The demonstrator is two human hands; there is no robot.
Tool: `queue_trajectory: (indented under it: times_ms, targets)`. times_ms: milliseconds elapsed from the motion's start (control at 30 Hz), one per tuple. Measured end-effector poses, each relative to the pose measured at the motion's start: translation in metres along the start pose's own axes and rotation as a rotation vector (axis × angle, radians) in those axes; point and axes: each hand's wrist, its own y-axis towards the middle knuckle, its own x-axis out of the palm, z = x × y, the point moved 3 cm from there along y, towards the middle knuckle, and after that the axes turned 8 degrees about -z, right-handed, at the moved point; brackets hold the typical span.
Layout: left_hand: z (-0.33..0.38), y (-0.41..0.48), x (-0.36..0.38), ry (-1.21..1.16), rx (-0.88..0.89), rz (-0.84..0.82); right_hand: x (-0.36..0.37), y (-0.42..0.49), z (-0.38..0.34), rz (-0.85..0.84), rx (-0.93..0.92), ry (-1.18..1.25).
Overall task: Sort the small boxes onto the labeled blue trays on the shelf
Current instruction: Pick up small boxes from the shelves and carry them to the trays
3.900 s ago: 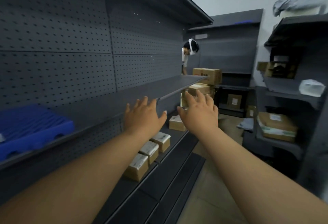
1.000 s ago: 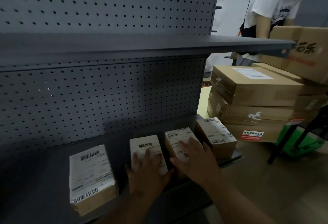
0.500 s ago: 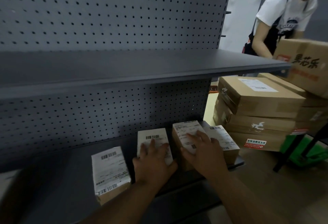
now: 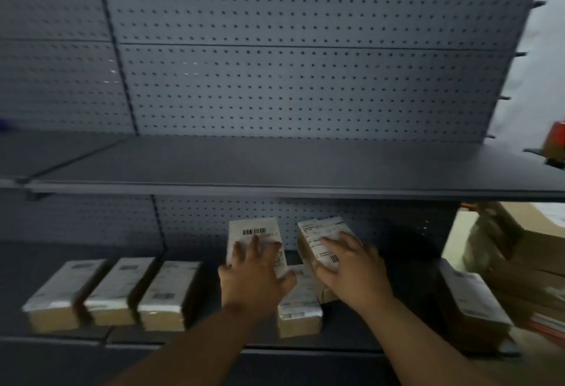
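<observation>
lower shelf (image 4: 61, 338) | left hand (image 4: 256, 275) grasps labelled box (image 4: 253, 234), raised off the shelf | right hand (image 4: 351, 272) grasps second labelled box (image 4: 324, 237), raised just beside it | another box (image 4: 301, 303) lies below, between the hands | row of three boxes (image 4: 119, 289) at left

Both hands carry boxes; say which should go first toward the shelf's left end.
Left, likely: the left hand grips its box on that side; the right hand would cross it.
</observation>
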Motion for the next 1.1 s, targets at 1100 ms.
queue_trajectory:
  times_ms: [1100]
  targets:
    - [-0.552, -0.309, -0.215, 0.096, -0.767, 0.350, 0.098, -0.107, -0.658, -0.086, -0.862, 0.075]
